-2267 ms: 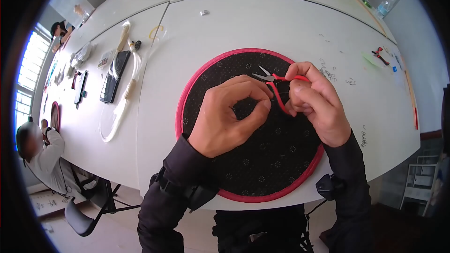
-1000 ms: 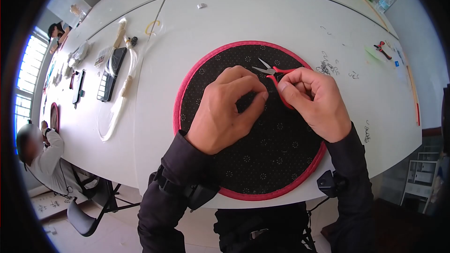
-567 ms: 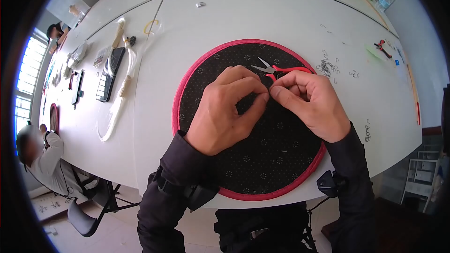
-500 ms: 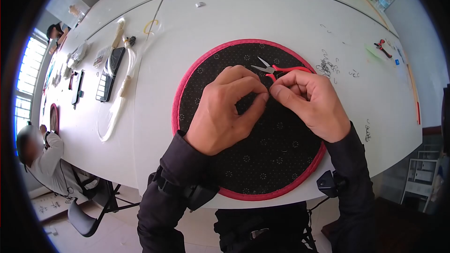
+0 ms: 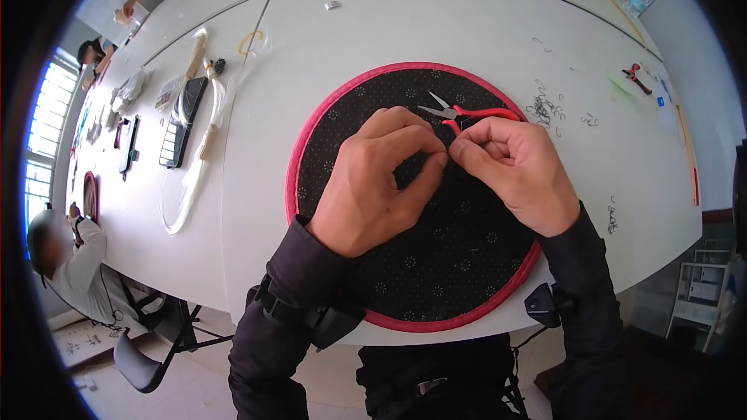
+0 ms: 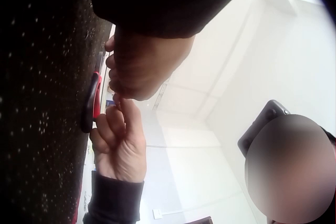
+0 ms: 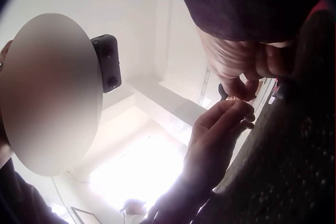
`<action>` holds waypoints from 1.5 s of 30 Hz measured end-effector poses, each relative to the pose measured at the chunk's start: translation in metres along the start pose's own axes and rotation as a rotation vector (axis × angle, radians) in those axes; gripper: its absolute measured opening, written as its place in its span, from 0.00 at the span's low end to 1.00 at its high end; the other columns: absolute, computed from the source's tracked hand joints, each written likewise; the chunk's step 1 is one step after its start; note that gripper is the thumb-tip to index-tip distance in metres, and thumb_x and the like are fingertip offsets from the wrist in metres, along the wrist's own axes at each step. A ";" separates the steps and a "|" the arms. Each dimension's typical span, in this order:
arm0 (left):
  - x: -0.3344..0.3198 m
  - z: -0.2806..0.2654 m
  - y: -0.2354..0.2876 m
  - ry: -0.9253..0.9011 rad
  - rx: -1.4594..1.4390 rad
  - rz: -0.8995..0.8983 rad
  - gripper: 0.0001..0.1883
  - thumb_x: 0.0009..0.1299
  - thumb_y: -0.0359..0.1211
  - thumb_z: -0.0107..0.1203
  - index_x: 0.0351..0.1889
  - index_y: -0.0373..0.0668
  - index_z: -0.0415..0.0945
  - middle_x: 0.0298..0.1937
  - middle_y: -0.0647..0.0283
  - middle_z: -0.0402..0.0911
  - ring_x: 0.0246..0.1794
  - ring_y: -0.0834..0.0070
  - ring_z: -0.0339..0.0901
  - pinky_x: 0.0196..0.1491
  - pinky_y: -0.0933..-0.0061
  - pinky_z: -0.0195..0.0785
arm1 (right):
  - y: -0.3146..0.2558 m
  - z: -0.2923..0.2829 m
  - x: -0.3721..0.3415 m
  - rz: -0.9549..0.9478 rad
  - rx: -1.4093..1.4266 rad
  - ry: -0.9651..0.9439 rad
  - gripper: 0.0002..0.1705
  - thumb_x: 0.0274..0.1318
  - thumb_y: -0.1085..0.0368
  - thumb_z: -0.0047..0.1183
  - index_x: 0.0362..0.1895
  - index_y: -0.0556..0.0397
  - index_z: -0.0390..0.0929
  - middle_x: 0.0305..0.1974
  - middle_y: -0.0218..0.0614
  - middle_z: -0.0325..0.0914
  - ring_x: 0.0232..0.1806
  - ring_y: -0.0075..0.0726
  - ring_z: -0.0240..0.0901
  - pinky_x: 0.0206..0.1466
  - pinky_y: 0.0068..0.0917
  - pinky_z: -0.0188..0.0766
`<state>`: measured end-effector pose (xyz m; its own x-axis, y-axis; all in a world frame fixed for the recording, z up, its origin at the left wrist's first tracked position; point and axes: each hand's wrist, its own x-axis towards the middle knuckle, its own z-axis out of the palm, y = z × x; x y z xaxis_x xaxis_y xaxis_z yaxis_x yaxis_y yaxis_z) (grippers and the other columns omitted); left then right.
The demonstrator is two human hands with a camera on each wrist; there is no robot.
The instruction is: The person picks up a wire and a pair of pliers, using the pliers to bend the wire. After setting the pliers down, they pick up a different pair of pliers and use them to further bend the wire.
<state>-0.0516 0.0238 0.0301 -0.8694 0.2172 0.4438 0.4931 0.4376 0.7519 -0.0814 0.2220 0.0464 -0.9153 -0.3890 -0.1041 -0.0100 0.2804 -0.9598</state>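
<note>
The left hand (image 5: pixel 377 183) and right hand (image 5: pixel 521 173) nearly meet above the round black patterned mat with red edging (image 5: pixel 436 264), each pinching a tiny item (image 5: pixel 447 152), too small to identify. Red-handled metal pliers (image 5: pixel 455 113) lie open toward the mat's one o'clock. Beyond, at ten o'clock, clear tubing (image 5: pixel 184 206) crosses a black rectangular device (image 5: pixel 173 144) on the white table (image 5: pixel 373 23).
</note>
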 end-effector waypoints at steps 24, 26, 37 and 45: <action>0.000 -0.001 0.003 0.016 -0.015 -0.101 0.03 0.65 0.22 0.62 0.36 0.33 0.80 0.37 0.58 0.82 0.40 0.68 0.81 0.48 0.70 0.72 | 0.004 0.000 0.001 -0.038 0.045 0.020 0.13 0.66 0.61 0.59 0.37 0.61 0.81 0.19 0.16 0.63 0.21 0.09 0.53 0.25 0.18 0.52; 0.000 -0.001 0.002 0.015 -0.013 -0.101 0.03 0.66 0.22 0.62 0.36 0.32 0.80 0.37 0.58 0.83 0.40 0.69 0.81 0.48 0.71 0.72 | 0.003 -0.002 0.001 -0.042 0.032 0.024 0.12 0.66 0.62 0.59 0.37 0.61 0.81 0.18 0.15 0.61 0.21 0.10 0.52 0.24 0.18 0.51; -0.001 -0.002 0.004 -0.032 -0.001 -0.127 0.02 0.67 0.22 0.60 0.36 0.32 0.79 0.37 0.57 0.82 0.40 0.68 0.81 0.48 0.70 0.71 | 0.001 -0.006 0.002 -0.088 -0.023 0.017 0.09 0.64 0.64 0.59 0.37 0.59 0.81 0.19 0.15 0.57 0.23 0.10 0.51 0.27 0.17 0.52; 0.000 -0.002 0.005 -0.027 -0.074 -0.116 0.02 0.66 0.22 0.60 0.35 0.33 0.79 0.37 0.58 0.81 0.40 0.70 0.80 0.48 0.71 0.71 | 0.002 -0.006 0.003 -0.067 0.032 0.032 0.10 0.66 0.62 0.58 0.37 0.58 0.81 0.22 0.15 0.65 0.24 0.10 0.55 0.28 0.17 0.55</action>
<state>-0.0495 0.0238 0.0349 -0.9207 0.1928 0.3395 0.3895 0.3954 0.8318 -0.0866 0.2265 0.0454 -0.9254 -0.3777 -0.0310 -0.0596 0.2258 -0.9723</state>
